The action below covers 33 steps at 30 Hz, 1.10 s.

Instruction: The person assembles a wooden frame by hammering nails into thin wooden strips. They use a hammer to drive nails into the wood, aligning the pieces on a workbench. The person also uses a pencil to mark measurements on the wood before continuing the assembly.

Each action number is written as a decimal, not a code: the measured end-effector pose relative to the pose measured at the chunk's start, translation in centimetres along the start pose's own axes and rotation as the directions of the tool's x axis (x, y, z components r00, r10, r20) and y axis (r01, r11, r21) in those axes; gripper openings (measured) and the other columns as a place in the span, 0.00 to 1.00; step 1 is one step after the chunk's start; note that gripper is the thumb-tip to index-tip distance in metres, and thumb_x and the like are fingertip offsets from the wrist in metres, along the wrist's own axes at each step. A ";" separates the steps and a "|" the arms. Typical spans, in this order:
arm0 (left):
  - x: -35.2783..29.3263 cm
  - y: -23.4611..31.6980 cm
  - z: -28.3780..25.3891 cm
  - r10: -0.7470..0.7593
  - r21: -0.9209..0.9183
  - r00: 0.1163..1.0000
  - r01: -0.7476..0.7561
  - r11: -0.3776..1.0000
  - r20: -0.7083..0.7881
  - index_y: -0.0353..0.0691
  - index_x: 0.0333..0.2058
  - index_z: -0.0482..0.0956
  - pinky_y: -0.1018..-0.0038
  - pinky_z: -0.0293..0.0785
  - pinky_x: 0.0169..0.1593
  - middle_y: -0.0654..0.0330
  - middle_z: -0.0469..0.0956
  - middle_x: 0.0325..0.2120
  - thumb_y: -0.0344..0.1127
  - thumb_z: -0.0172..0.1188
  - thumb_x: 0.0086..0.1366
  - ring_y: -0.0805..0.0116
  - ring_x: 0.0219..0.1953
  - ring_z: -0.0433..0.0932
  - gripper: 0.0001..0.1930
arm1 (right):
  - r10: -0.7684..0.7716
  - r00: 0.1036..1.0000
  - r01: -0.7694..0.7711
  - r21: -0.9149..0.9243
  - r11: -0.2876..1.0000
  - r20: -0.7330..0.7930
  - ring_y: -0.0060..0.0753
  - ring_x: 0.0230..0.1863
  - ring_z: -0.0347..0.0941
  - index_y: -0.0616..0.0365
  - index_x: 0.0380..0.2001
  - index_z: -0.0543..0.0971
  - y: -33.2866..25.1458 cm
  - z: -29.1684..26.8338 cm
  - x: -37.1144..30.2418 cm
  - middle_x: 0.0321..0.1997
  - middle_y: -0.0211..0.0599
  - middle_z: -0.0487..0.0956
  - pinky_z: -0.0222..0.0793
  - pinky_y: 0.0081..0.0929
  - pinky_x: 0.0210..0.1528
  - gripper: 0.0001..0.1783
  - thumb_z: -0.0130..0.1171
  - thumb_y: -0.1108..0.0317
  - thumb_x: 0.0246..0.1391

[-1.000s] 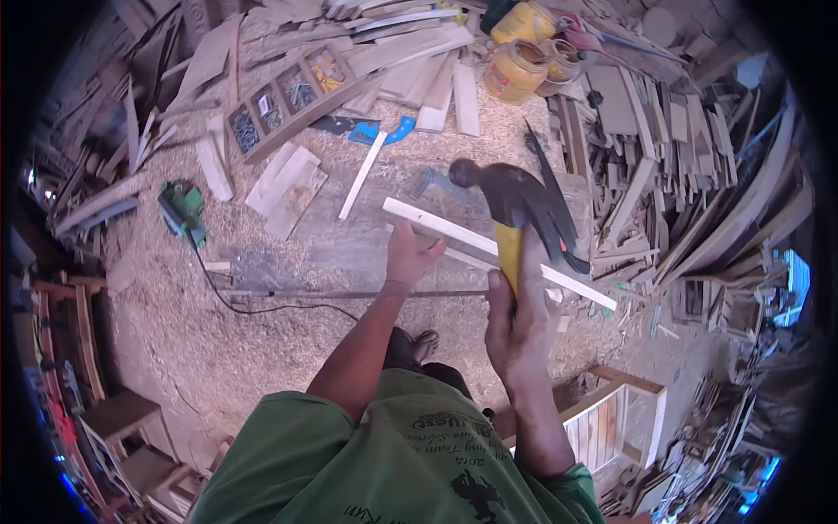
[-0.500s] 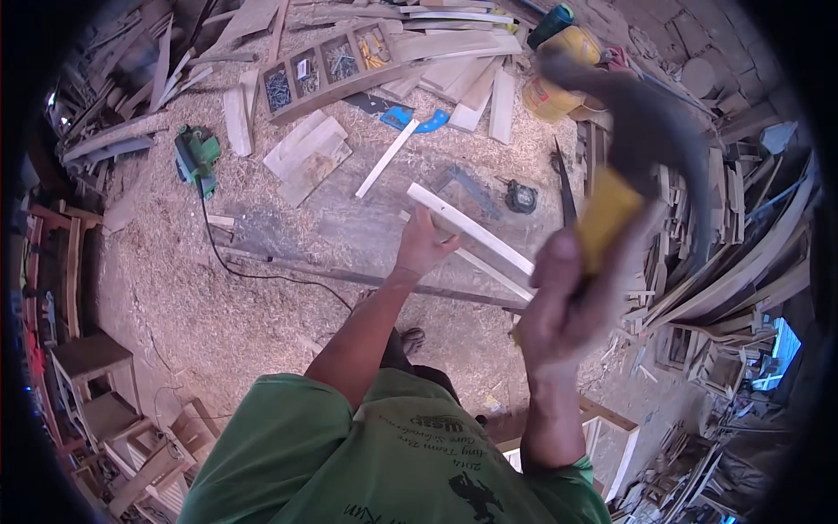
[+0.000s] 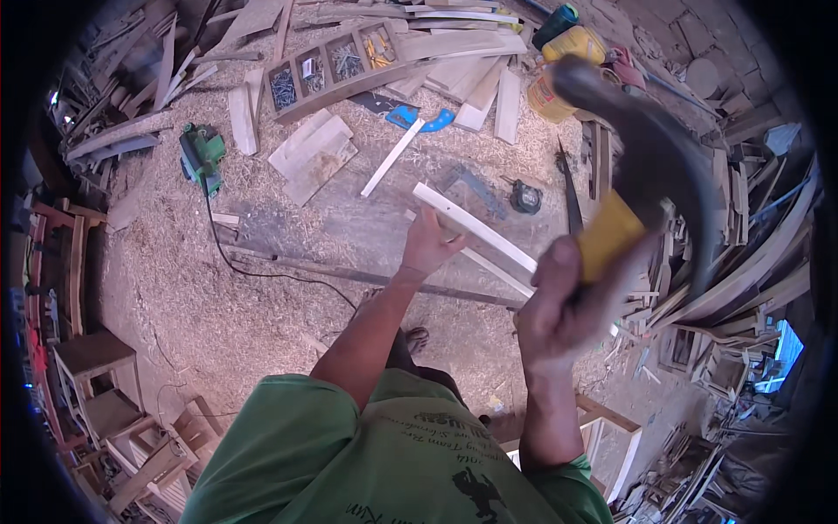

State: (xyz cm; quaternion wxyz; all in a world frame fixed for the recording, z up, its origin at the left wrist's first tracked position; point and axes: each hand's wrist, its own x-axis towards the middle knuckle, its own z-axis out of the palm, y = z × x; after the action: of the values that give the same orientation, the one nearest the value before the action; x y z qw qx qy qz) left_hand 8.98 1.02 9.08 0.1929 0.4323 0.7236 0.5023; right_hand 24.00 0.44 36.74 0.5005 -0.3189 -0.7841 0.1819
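Note:
My left hand (image 3: 429, 244) presses down on a long white wooden slat (image 3: 476, 229) that lies slantwise on the workbench (image 3: 349, 231). A second thin slat (image 3: 493, 271) lies just under it. My right hand (image 3: 563, 306) is raised near the camera, shut on the yellow grip of a claw hammer (image 3: 650, 148). The dark hammer head is blurred and points up and left, well above the slat.
A tape measure (image 3: 525, 197), a loose white strip (image 3: 392, 158) and a blue-handled tool (image 3: 417, 118) lie on the sawdust-covered bench. A green power tool (image 3: 202, 153) with cord sits left. A divided box of nails (image 3: 336, 63), yellow containers (image 3: 559, 74) and stacked offcuts ring the bench.
The hammer went from resting low by the slat to being swung up high near the camera. My left hand stayed on the slat.

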 end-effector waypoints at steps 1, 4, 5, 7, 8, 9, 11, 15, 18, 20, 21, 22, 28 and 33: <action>0.1 -0.1 0.0 0.011 0.006 1.000 -0.011 1.000 -0.005 0.29 0.66 0.60 0.48 0.84 0.53 0.35 0.84 0.48 0.46 0.84 0.56 0.32 0.51 0.85 0.50 | -0.080 0.996 0.080 0.003 0.997 -0.050 0.59 0.38 0.86 0.68 0.73 0.71 0.4 0.0 -0.4 0.46 0.60 0.85 0.80 0.43 0.40 0.31 0.64 0.76 0.70; 0.2 0.1 0.2 -0.019 0.016 1.000 0.018 1.000 0.000 0.31 0.62 0.65 0.49 0.82 0.53 0.39 0.80 0.49 0.49 0.85 0.54 0.35 0.51 0.83 0.48 | 0.119 0.923 -0.009 -0.290 0.957 0.366 0.64 0.34 0.84 0.56 0.67 0.77 4.7 0.7 -5.8 0.42 0.52 0.84 0.81 0.53 0.38 0.24 0.64 0.72 0.70; 0.2 0.3 0.6 -0.034 0.018 0.999 0.034 0.999 0.008 0.32 0.60 0.67 0.49 0.81 0.53 0.40 0.79 0.48 0.50 0.85 0.53 0.37 0.50 0.82 0.46 | 0.300 0.783 0.013 -0.497 0.867 0.544 0.65 0.35 0.84 0.45 0.72 0.75 7.1 1.7 -7.7 0.39 0.52 0.84 0.79 0.56 0.36 0.28 0.63 0.69 0.71; -0.4 -0.3 1.0 0.012 -0.014 1.000 -0.012 1.000 -0.001 0.32 0.60 0.68 0.49 0.81 0.52 0.40 0.79 0.47 0.51 0.85 0.53 0.37 0.49 0.82 0.46 | 0.327 0.814 -0.088 -0.454 0.887 0.481 0.64 0.35 0.84 0.43 0.76 0.72 6.5 2.0 -7.2 0.38 0.54 0.84 0.79 0.55 0.35 0.32 0.62 0.68 0.72; -0.4 -0.5 1.2 -0.004 -0.040 1.000 0.005 0.999 0.026 0.32 0.60 0.68 0.49 0.81 0.52 0.40 0.80 0.46 0.50 0.85 0.54 0.36 0.49 0.82 0.45 | 0.333 0.830 -0.131 -0.425 0.896 0.447 0.64 0.35 0.84 0.41 0.78 0.70 6.3 2.1 -6.5 0.38 0.55 0.84 0.79 0.54 0.35 0.33 0.61 0.68 0.73; -0.2 -0.9 0.8 -0.026 -0.056 0.999 0.028 0.998 0.034 0.32 0.59 0.68 0.49 0.81 0.51 0.40 0.81 0.45 0.50 0.84 0.54 0.35 0.48 0.82 0.44 | 0.290 0.841 -0.135 -0.342 0.930 0.456 0.64 0.35 0.85 0.40 0.82 0.66 5.5 1.6 -5.4 0.37 0.55 0.84 0.80 0.53 0.36 0.38 0.61 0.68 0.73; 0.1 -1.0 0.3 -0.054 0.009 0.998 0.054 0.999 0.018 0.31 0.64 0.63 0.50 0.83 0.53 0.37 0.83 0.48 0.48 0.84 0.56 0.34 0.51 0.85 0.48 | 0.019 0.972 0.021 -0.167 0.986 0.235 0.61 0.31 0.83 0.42 0.82 0.66 1.8 1.5 -1.4 0.40 0.56 0.84 0.78 0.50 0.34 0.39 0.61 0.72 0.72; -0.4 -0.9 0.4 -0.008 0.015 1.000 0.008 1.000 -0.003 0.31 0.66 0.61 0.50 0.84 0.54 0.36 0.84 0.49 0.46 0.83 0.57 0.35 0.52 0.86 0.49 | -0.238 0.971 0.231 -0.153 0.961 -0.034 0.62 0.33 0.84 0.46 0.80 0.67 2.2 1.7 -1.7 0.41 0.56 0.85 0.78 0.51 0.35 0.35 0.60 0.69 0.74; 0.1 0.6 0.2 -0.048 -0.015 0.998 0.049 0.999 0.032 0.32 0.61 0.66 0.49 0.82 0.53 0.39 0.81 0.48 0.45 0.84 0.54 0.36 0.50 0.83 0.44 | 0.088 0.873 0.096 -0.345 0.934 0.481 0.56 0.30 0.83 0.57 0.79 0.67 5.9 0.9 -7.0 0.41 0.63 0.83 0.77 0.48 0.35 0.33 0.60 0.69 0.75; -0.5 1.3 0.2 -0.090 -0.056 0.994 0.093 0.994 0.056 0.32 0.58 0.68 0.49 0.80 0.51 0.40 0.79 0.47 0.45 0.84 0.53 0.37 0.49 0.82 0.42 | 0.292 0.843 -0.079 -0.431 0.899 0.453 0.53 0.29 0.80 0.61 0.78 0.67 6.4 1.3 -8.7 0.38 0.59 0.81 0.77 0.48 0.34 0.32 0.59 0.67 0.76; -0.1 1.2 0.2 -0.101 -0.079 0.995 0.103 0.992 0.027 0.32 0.58 0.68 0.50 0.80 0.51 0.40 0.79 0.47 0.45 0.84 0.53 0.38 0.49 0.82 0.42 | 0.363 0.819 -0.146 -0.452 0.880 0.444 0.52 0.28 0.79 0.62 0.77 0.67 7.0 2.3 -8.5 0.36 0.57 0.81 0.76 0.48 0.34 0.31 0.59 0.66 0.76; -0.5 0.1 0.0 -0.064 -0.023 0.998 0.064 0.998 0.022 0.33 0.58 0.69 0.50 0.81 0.51 0.41 0.79 0.46 0.46 0.84 0.54 0.38 0.49 0.82 0.42 | 0.394 0.834 -0.230 -0.406 0.885 0.387 0.50 0.27 0.78 0.62 0.76 0.68 7.1 2.9 -8.7 0.34 0.54 0.80 0.75 0.47 0.33 0.31 0.59 0.66 0.76; 0.1 -0.5 -0.8 0.030 0.052 0.994 -0.035 0.998 0.108 0.32 0.68 0.64 0.48 0.81 0.52 0.37 0.76 0.54 0.50 0.79 0.61 0.35 0.52 0.81 0.46 | 0.710 0.669 -0.733 0.043 0.679 0.219 0.18 0.17 0.67 0.59 0.58 0.73 11.9 6.3 -8.9 0.20 0.24 0.70 0.61 0.25 0.17 0.19 0.59 0.55 0.78; 6.7 -4.2 -11.5 0.244 -0.018 0.925 -0.250 0.968 0.290 0.36 0.65 0.74 0.52 0.82 0.54 0.42 0.79 0.56 0.42 0.75 0.62 0.39 0.52 0.83 0.35 | 0.820 0.552 -0.833 0.043 0.552 0.150 0.16 0.18 0.65 0.55 0.46 0.74 10.1 7.6 -8.6 0.20 0.22 0.70 0.59 0.25 0.19 0.14 0.61 0.56 0.78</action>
State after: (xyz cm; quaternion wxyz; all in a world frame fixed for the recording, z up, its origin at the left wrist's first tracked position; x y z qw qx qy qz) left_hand -4.73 -0.42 11.23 0.2281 0.5907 0.6320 0.4468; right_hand 22.95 2.23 21.59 0.3278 -0.6115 -0.5577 0.4557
